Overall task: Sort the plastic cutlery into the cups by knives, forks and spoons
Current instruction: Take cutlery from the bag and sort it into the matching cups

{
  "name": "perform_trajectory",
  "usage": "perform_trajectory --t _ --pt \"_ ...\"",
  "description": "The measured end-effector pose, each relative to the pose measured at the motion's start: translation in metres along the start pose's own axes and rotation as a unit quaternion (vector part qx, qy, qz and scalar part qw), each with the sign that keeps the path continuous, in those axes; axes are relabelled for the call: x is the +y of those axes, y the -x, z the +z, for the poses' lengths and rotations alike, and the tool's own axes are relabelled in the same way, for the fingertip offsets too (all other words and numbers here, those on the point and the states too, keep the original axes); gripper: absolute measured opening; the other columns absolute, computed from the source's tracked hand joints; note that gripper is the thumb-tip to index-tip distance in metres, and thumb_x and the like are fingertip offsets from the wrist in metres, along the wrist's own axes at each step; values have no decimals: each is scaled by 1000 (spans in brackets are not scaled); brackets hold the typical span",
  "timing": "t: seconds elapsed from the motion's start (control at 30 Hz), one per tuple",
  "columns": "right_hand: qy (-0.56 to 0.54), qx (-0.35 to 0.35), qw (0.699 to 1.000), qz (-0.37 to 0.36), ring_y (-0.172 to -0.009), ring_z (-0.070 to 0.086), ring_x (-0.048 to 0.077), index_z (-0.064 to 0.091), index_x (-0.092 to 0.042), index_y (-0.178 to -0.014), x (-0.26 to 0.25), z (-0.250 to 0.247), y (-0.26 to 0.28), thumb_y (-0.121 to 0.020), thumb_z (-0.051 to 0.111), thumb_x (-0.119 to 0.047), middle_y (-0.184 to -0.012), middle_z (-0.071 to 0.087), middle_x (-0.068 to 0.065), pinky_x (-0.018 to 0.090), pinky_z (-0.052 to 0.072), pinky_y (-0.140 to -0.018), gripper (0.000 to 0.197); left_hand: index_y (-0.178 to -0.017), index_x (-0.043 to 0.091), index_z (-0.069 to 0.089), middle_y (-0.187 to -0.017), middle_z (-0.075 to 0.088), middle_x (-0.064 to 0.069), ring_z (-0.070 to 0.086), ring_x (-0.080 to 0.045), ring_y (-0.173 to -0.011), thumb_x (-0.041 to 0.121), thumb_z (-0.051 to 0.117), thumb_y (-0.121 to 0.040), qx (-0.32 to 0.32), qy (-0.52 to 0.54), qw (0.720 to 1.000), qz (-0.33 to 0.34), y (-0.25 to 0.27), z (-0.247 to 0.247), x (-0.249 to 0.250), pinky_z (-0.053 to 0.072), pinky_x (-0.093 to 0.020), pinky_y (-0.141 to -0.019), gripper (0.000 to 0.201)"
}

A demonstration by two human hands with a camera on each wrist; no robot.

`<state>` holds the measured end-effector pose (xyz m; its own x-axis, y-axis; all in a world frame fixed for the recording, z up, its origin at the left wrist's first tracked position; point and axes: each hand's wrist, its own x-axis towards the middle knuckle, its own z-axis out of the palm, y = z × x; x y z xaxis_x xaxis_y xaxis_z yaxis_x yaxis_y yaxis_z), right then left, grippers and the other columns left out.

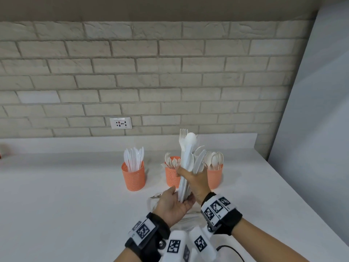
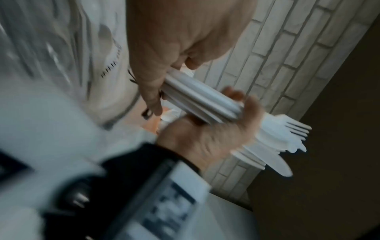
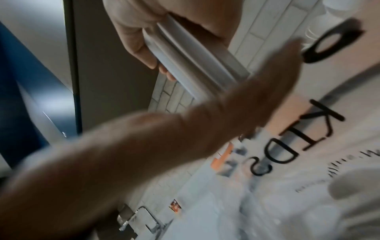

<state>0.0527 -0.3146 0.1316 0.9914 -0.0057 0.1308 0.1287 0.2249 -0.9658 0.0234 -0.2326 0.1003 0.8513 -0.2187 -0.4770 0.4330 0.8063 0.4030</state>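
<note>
Both hands hold one mixed bundle of white plastic cutlery (image 1: pixel 186 167) upright above the counter (image 1: pixel 66 195), just in front of the cups. Right hand (image 1: pixel 195 181) is wrapped round the bundle's middle, fingers curled on it; left hand (image 1: pixel 172 204) sits below, palm up, cupping the handle ends w/ fingers curled round them. The bundle's top shows a fork head, a spoon bowl & knife blades fanned out. Three orange mesh cups stand in a row toward the counter's back edge: left cup (image 1: pixel 133 175) w/ knives, middle cup (image 1: pixel 172 173) w/ forks, partly hidden behind the bundle, right cup (image 1: pixel 215 175) w/ spoons. Below the hands, near the front edge, a few more pcs of cutlery (image 1: pixel 156 195) lie on what looks like clear plastic; hard to make out. Wall socket (image 1: pixel 120 123) sits on the brick wall above the counter's back edge; its print is too small to read. Right wrist view shows a white shirt (image 3: pixel 308 146) w/ black letters, "KIDS" readable plus a larger "O"; smaller print there is blurred. Both wristbands carry black-&-white square code tags.
</note>
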Motion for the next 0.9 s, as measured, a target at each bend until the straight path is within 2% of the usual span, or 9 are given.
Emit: perform_trajectory --t 0.1,0.23,0.33,0.47,0.5,0.6,0.67,0.8,0.9 --pt "-21 52 998 33 -75 64 19 56 -10 -93 13 3 8 -72 73 3 -78 65 2 22 50 -61 30 -99 -6 59 -79 71 -19 62 -29 -81 16 30 -100 -21 -15 1000 9 4 16 0 58 -40 -55 36" --pt "-1 67 998 18 -61 60 18 58 -14 -70 10 0 7 -74 70 6 -60 61 0 20 50 -52 24 -116 -6 55 -95 61 -19 58 -28 -86 7 35 -94 -1 -32 999 -4 -3 12 -2 58 -40 -62 31" --pt "-9 72 997 0 -57 56 13 55 -17 -68 7 2 7 -77 68 6 -60 57 0 13 47 -47 28 -98 -4 58 -86 58 -17 56 -25 -77 2 36 -91 21 -64 998 -12 -6 10 -6 57 -35 -67 24" --pt "-19 76 997 0 -56 58 8 55 -19 -72 7 2 1 -79 66 5 -65 58 1 10 46 -45 27 -67 -2 60 -59 55 -13 57 -23 -51 4 38 -87 5 -76 996 -43 6 14 -9 55 -30 -43 31" --pt "-14 76 997 -3 -54 58 7 55 -19 -71 8 2 -1 -79 66 5 -63 58 1 10 46 -45 27 -67 -3 60 -59 54 -13 56 -23 -50 2 37 -87 1 -66 997 -40 5 13 -8 55 -30 -43 31" --pt "4 76 997 -8 -52 56 12 56 -17 -65 13 2 0 -76 68 5 -57 57 1 15 47 -47 28 -92 -6 57 -83 55 -18 55 -26 -73 -3 31 -88 8 -43 999 -7 -6 11 -2 57 -37 -54 26" --pt "1 73 997 -6 -50 60 8 59 -15 -65 17 2 -1 -73 71 6 -55 61 -3 18 49 -50 26 -101 -7 55 -90 57 -19 57 -28 -79 -1 31 -91 19 -45 999 7 -12 11 1 58 -40 -55 27" --pt "-10 56 998 2 -50 63 11 65 -9 -67 21 4 -7 -72 72 7 -51 65 -3 21 53 -53 18 -118 -4 54 -100 62 -19 59 -29 -87 24 35 -99 9 -45 999 -6 -10 14 1 57 -42 -52 39" --pt "-2 57 998 19 -41 56 11 63 -5 -68 24 4 -9 -72 68 7 -45 60 -2 21 51 -46 14 -118 -5 55 -92 64 -18 60 -27 -85 38 33 -98 -11 -66 997 -32 -11 12 2 58 -37 -52 53"
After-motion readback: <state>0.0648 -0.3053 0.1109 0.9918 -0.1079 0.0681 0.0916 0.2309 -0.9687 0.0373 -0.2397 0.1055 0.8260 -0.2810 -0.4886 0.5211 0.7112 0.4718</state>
